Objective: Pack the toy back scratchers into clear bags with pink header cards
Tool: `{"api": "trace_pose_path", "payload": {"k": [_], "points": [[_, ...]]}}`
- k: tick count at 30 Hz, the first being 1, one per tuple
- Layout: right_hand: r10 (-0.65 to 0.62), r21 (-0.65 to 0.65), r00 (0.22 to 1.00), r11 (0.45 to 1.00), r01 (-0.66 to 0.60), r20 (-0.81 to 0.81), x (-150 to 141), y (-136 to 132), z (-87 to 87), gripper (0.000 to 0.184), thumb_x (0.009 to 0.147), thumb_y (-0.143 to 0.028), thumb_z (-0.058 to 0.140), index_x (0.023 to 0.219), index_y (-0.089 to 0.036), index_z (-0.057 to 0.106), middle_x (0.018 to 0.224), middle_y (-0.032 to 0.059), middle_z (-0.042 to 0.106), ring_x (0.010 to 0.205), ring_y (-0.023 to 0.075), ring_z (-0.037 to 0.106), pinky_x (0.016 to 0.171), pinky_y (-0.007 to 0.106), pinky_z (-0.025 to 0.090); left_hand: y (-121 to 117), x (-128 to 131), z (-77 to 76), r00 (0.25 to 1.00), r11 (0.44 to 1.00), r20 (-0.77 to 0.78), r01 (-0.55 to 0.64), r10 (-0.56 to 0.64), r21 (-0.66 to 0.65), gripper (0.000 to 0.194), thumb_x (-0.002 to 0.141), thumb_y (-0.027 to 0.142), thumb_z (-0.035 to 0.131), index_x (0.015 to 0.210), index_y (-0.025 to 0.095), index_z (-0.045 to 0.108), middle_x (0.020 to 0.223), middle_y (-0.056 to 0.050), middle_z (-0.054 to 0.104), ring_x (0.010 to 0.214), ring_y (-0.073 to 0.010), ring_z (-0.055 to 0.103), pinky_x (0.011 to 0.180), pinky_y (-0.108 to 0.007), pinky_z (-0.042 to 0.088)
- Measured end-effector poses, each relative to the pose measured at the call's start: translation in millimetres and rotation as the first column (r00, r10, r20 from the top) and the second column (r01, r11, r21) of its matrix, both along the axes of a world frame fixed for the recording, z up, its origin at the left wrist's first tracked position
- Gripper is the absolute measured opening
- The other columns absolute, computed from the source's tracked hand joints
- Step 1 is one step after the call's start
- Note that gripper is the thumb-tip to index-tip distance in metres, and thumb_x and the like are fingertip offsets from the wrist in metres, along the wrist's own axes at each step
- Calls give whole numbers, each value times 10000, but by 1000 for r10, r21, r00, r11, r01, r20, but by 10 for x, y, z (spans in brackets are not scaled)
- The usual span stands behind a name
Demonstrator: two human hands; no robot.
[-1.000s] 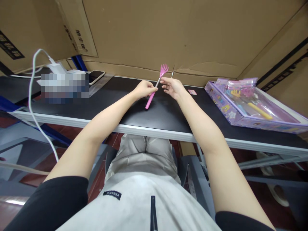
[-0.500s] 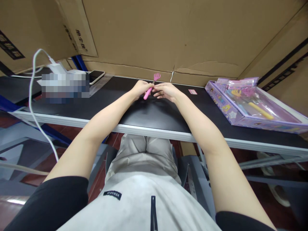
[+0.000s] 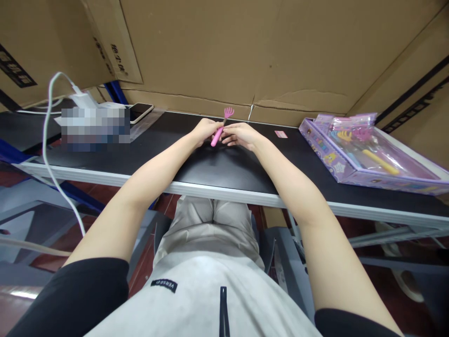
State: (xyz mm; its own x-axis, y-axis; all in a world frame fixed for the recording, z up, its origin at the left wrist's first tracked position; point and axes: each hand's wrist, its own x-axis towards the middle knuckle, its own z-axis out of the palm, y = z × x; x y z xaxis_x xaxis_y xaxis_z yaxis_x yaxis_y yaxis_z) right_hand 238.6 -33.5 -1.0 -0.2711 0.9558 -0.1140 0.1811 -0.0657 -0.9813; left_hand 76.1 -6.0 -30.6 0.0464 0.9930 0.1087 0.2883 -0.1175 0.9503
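A small pink back scratcher (image 3: 220,126) with a claw-shaped head and a pink handle sits between my two hands over the black table (image 3: 224,164). My left hand (image 3: 206,130) is closed round its handle. My right hand (image 3: 238,134) pinches the scratcher near its middle, fingers pressed together. The claw head points away from me, toward the cardboard wall. The metal shaft is mostly hidden between my fingers.
A purple toy package (image 3: 365,152) with coloured items lies at the right of the table. A phone (image 3: 139,111) and a white charger with cable (image 3: 79,98) lie at the far left. Cardboard sheets (image 3: 266,51) wall off the back. A small pink label (image 3: 280,134) lies right of my hands.
The scratcher was stretched out long a second ago; it is now much shorter, its shaft pushed in. My hands have come together and dropped lower toward the table.
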Motion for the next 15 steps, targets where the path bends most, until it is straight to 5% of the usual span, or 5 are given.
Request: {"api": "trace_pose_path", "payload": {"k": [9, 15], "points": [[-24, -14, 1000, 1000, 24, -13, -2, 29, -23, 197, 976, -208, 875, 845, -156, 738, 757, 62, 796, 555, 122, 708, 517, 186, 508, 45, -13, -13, 999, 998, 8, 37, -37, -53, 274, 1014, 276, 712, 767, 159, 732, 591, -49, 683, 515, -143, 629, 657, -288, 532], [-82, -27, 997, 996, 82, -3, -34, 24, -39, 306, 980, -279, 903, 793, -179, 682, 542, 11, 640, 411, 113, 574, 408, 187, 452, -75, -3, 60, 994, 988, -17, 103, -106, -111, 277, 1018, 231, 716, 756, 146, 748, 617, -70, 733, 471, -107, 573, 562, -255, 445]]}}
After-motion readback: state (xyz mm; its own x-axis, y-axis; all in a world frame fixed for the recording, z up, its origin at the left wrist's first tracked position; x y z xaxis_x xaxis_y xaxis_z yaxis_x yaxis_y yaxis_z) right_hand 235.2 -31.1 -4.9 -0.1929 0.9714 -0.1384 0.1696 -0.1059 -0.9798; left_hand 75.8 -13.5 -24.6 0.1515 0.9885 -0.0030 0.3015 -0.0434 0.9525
